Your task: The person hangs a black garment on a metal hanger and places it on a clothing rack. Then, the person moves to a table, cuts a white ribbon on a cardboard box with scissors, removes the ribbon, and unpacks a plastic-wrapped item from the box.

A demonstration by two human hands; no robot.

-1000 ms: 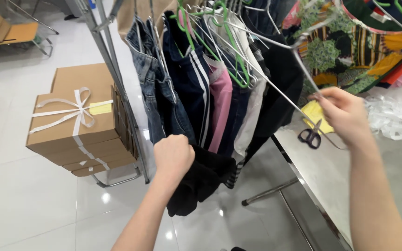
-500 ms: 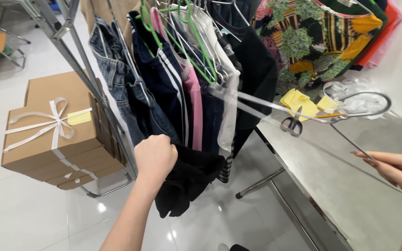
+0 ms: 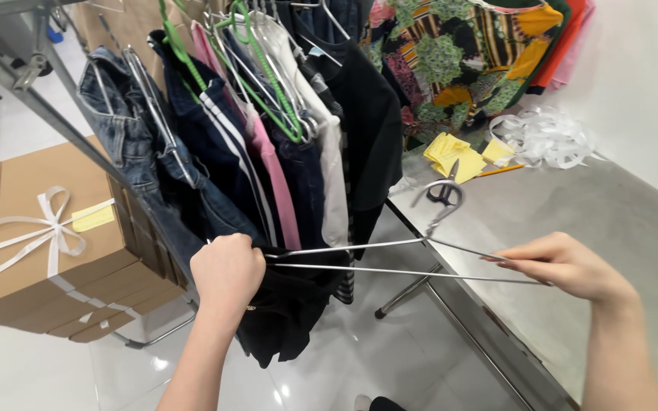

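Landmark: the clothes rack (image 3: pixel 55 106), crowded with hung garments.

Left hand (image 3: pixel 226 270): fist closed on a bunched black garment (image 3: pixel 291 312) and on one end of a metal wire hanger (image 3: pixel 390 255), low in front of the rack.

Right hand (image 3: pixel 565 262): out to the rack's right, over the grey table (image 3: pixel 611 221); fingertips pinched on the hanger's far end. The hook of the hanger points up, near the scissors (image 3: pixel 445 192) lying on the table beyond it.

Black garment hangs below the left fist, touching the rack's other clothes.

Judgement: hanger is horizontal and stretched between both hands. To work it cleanly, keep the left grip firm on the cloth, hold the wire level, and steer the hook clear of neighbouring hangers.

Left of the rack: cardboard boxes (image 3: pixel 47 251) tied with white ribbon.
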